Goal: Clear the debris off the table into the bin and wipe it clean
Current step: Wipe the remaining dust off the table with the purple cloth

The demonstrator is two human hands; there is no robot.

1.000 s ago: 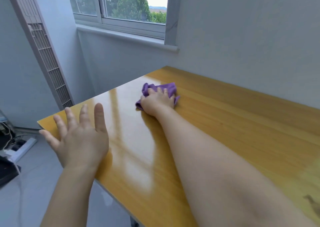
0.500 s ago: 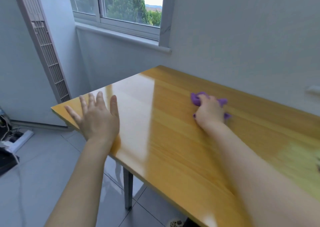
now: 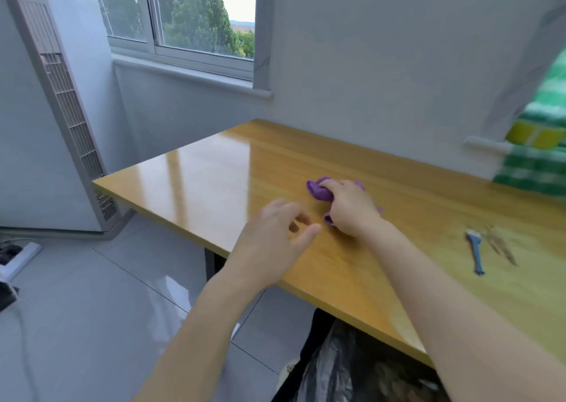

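A glossy honey-coloured wooden table (image 3: 214, 181) runs along the wall. Near its middle, toward 11 o'clock, lies a crumpled purple cloth (image 3: 318, 192). At 3 o'clock a small blue brush (image 3: 475, 250) lies flat, with a streak of brown debris (image 3: 500, 245) just beside it, farther out. At 2 o'clock, by the wall, blurred green-and-white checked fabric (image 3: 533, 172) seems to rest on the top
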